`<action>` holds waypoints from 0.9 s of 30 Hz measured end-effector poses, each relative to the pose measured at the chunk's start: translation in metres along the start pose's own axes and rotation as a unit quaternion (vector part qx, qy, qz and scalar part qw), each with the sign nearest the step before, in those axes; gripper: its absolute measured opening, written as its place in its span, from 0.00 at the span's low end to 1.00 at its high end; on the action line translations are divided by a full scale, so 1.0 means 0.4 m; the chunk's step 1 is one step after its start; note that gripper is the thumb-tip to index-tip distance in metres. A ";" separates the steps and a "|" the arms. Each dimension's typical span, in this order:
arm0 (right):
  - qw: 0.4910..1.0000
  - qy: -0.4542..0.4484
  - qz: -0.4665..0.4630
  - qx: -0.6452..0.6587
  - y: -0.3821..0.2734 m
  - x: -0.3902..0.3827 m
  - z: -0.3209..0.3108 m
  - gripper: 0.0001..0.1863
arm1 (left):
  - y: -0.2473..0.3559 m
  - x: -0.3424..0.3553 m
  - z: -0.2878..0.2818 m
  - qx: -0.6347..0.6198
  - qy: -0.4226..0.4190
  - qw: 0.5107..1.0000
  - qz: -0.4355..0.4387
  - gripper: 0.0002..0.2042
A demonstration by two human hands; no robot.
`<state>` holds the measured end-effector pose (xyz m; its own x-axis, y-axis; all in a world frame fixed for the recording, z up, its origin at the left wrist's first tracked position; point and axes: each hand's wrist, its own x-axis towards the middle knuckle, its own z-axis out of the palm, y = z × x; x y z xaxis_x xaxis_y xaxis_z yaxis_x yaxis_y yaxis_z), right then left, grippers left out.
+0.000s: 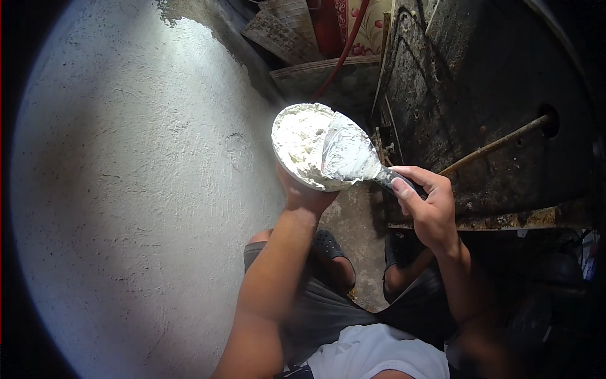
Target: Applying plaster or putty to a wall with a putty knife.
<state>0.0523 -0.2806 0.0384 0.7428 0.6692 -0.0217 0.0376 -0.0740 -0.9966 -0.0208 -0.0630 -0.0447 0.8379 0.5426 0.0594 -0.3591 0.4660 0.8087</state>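
Note:
My left hand (pixel 303 199) grips a round container of white paste (pixel 297 136) from underneath, its fingers mostly hidden behind it, and holds it tilted at the centre of the view. A paste-coated putty knife (pixel 347 151) lies over the right part of the container, its blade against the paste. Its dark handle runs down to the right into my right hand (pixel 429 202), which is closed around it with the thumb along the top.
A rough white-plastered wall (pixel 132 177) fills the left. At right stands a dark stained panel (pixel 480 82) with a rod (pixel 499 142) through a hole. Behind are leaning boards (pixel 284 31) and a red hose (pixel 347 50). My sandalled feet are on the concrete floor (pixel 356 227).

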 end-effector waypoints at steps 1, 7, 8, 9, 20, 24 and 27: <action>1.000 -0.001 -0.002 0.001 0.002 0.002 0.001 0.13 | 0.004 0.003 -0.003 -0.242 0.005 0.967 -0.079 0.43; 0.980 -0.040 0.094 0.172 0.016 0.015 -0.002 0.17 | 0.006 0.000 -0.006 -0.288 -0.068 0.955 -0.030 0.32; 0.951 -0.064 0.156 0.258 0.008 0.016 -0.005 0.19 | 0.005 0.002 -0.007 -0.287 -0.069 0.955 -0.028 0.32; 0.910 -0.090 0.216 0.342 0.002 0.017 -0.007 0.20 | 0.009 0.004 -0.008 -0.274 -0.018 0.961 -0.034 0.32; 0.849 -0.209 0.174 0.453 0.024 0.017 -0.008 0.17 | 0.038 0.004 0.019 -0.334 0.058 0.939 -0.056 0.37; 0.889 -0.182 0.141 0.395 -0.004 0.016 0.031 0.15 | 0.009 0.027 -0.041 -0.448 -0.074 0.891 -0.013 0.34; 0.902 -0.190 0.111 0.372 -0.012 0.056 0.042 0.14 | 0.009 0.050 -0.047 -0.461 -0.087 0.883 0.020 0.34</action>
<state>0.0577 -0.2529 0.0413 0.3893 0.9142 -0.1124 -0.6481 0.1851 -0.7387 -0.0132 -0.0375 -0.0513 0.8381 0.4939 0.2315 -0.5053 0.8629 -0.0114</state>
